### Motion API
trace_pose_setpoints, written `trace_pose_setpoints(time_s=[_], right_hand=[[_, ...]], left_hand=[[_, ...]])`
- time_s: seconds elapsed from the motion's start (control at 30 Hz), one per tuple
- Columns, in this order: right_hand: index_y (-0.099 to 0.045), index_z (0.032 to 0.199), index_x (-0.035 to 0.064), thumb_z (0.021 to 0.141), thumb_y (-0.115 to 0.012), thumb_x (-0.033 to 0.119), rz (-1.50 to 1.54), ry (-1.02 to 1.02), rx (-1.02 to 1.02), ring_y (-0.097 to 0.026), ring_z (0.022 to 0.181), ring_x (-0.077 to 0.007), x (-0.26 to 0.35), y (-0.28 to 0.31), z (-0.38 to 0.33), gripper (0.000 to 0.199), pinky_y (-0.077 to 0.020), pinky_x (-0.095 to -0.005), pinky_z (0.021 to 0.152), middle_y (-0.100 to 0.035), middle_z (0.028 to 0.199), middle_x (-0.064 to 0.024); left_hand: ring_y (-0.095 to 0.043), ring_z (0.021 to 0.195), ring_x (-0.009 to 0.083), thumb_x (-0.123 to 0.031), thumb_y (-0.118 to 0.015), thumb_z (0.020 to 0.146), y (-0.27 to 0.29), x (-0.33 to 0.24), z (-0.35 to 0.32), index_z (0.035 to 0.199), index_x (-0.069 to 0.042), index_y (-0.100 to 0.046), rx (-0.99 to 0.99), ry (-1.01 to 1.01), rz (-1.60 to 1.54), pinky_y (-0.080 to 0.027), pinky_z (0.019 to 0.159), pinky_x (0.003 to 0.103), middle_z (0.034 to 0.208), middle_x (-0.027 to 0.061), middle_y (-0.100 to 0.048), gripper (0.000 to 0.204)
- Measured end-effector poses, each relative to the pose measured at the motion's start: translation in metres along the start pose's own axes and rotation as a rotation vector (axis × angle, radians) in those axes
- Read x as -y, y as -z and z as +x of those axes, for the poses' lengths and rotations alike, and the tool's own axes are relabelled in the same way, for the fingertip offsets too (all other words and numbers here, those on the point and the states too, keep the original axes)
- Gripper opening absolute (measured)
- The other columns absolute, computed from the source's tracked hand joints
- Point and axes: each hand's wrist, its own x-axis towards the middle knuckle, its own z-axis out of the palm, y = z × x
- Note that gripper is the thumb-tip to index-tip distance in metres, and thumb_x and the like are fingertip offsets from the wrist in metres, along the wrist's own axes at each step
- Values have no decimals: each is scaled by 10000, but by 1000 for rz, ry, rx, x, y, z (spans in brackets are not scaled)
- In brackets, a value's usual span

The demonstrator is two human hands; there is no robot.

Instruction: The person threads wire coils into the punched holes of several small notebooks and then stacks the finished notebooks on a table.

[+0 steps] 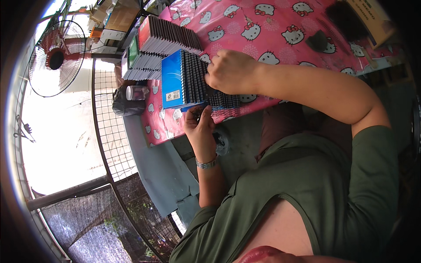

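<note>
A stack of blue spiral notebooks [172, 83] with black coil bindings lies near the table's edge, a small white label on the top cover. At the near end of the coils is my left hand [199, 125], its thumb and fingers pinched together around a small dark bit I cannot make out. My right hand [230, 72] is curled closed over the coil side of the stack. Something dark shows just under its fingers, but what they hold is hidden. More black coils [226, 100] show below that hand.
Behind the blue stack stand piles of red notebooks [151, 33] and green notebooks [133, 51]. A pink tablecloth [285, 55] with cat faces covers the table. A jar [137, 93] sits at the left edge, a fan [55, 59] beyond. At far right is a cardboard box [370, 19].
</note>
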Motion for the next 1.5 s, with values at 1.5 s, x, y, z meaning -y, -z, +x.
trace_pose_setpoints(time_s=[1.5], right_hand=[[-666,824,83,816,-560,174,30,15,4,-666,765,-227,14,-9,-12,140,-528,-416,783,-669,778,-54]], left_hand=[[-541,640,106,-49,-590,935,11,27,-3,961,-60,-593,101,188,-490,-422,569,232,837,16,-604,28]])
